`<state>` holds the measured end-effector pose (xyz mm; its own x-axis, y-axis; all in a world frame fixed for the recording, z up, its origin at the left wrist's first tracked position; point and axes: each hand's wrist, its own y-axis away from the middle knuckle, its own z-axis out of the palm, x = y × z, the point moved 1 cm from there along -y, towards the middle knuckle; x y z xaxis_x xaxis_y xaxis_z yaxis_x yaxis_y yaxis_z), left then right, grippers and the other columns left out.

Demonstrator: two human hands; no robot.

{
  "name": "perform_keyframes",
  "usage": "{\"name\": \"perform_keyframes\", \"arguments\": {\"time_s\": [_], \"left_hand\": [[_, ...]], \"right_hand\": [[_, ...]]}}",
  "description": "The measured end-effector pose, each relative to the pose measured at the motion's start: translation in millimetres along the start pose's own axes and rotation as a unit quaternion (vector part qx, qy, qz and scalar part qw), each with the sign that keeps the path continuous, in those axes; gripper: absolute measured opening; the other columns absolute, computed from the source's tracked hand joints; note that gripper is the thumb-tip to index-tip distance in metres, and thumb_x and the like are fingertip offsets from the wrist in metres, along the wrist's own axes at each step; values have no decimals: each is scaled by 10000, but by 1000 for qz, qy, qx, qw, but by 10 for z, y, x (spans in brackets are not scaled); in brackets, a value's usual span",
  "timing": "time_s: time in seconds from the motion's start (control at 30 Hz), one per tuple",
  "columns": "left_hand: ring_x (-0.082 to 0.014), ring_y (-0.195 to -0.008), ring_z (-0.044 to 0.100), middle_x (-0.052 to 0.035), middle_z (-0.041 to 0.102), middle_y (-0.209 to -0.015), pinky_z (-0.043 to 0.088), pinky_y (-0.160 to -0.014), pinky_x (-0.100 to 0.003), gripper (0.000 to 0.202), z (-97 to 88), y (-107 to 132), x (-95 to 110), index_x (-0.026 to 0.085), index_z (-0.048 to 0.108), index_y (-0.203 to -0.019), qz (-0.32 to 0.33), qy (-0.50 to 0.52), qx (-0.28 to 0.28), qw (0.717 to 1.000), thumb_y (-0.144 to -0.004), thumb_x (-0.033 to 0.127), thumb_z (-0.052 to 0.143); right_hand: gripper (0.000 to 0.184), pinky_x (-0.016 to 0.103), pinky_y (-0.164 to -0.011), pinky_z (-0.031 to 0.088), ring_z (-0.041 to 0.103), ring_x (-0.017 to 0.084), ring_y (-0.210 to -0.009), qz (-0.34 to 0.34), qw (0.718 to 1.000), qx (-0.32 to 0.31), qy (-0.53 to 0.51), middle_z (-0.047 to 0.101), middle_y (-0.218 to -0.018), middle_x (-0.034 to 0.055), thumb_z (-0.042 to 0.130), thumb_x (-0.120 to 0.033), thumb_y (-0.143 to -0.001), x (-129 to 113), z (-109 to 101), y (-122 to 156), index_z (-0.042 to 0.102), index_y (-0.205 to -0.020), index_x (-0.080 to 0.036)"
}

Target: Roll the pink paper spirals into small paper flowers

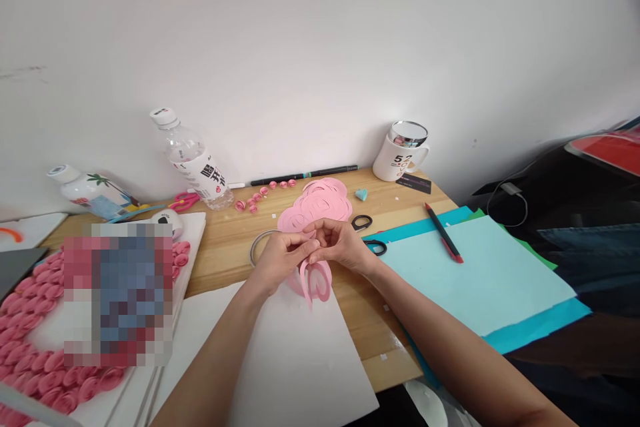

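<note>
Both my hands meet above the front of the wooden desk. Between the fingertips of my left hand point(285, 257) and my right hand point(337, 247) is a pink paper spiral strip point(320, 280), its loose coils hanging below. Each hand pinches it at the upper end; the exact grip point is partly hidden by the fingers. Just behind them lies a pile of pink paper spirals point(325, 203). Black-handled scissors point(375, 247) rest beside my right hand, and a roll of tape point(256, 247), apparently, shows its rim behind my left wrist. White paper point(300, 360) lies underneath.
Small rolled pink paper roses point(253, 203) sit near a water bottle point(200, 163). A board of pink roses point(30, 307) is at left, partly pixelated. A mug point(400, 153) stands at back right. Light blue paper sheets point(465, 287) carry a black-and-red pen point(443, 233).
</note>
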<state>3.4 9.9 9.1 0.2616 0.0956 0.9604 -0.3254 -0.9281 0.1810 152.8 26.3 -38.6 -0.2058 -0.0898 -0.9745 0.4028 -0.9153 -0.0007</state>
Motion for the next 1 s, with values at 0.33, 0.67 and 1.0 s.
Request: {"name": "perform_keyframes", "arguments": {"time_s": [0.33,0.67,1.0], "left_hand": [[-92,-481,417,20,501,-427,340,-487,-224,315,-7,22,-85,159,583,-468,-56,82,-134,986,-638,400,695],[-58,-442,365,53,454,-477,263,-417,-184,370,54,18,-16,141,537,-521,-37,66,47,996,-662,464,648],[-111,-515,520,-9,606,-585,401,-482,-210,357,3,-11,-91,130,642,-641,-17,79,106,991,-667,486,646]], "right_hand": [[883,215,-556,436,419,63,-587,-48,993,-61,88,360,-745,-67,861,-233,-439,-81,139,115,441,-1214,-290],[329,231,-597,461,536,88,-624,-73,997,39,11,536,-698,-36,758,-302,-632,-100,111,80,605,-906,-201],[124,290,-637,519,599,154,-746,-155,974,129,108,624,-807,33,691,-272,-699,-93,125,72,698,-813,-224]]}}
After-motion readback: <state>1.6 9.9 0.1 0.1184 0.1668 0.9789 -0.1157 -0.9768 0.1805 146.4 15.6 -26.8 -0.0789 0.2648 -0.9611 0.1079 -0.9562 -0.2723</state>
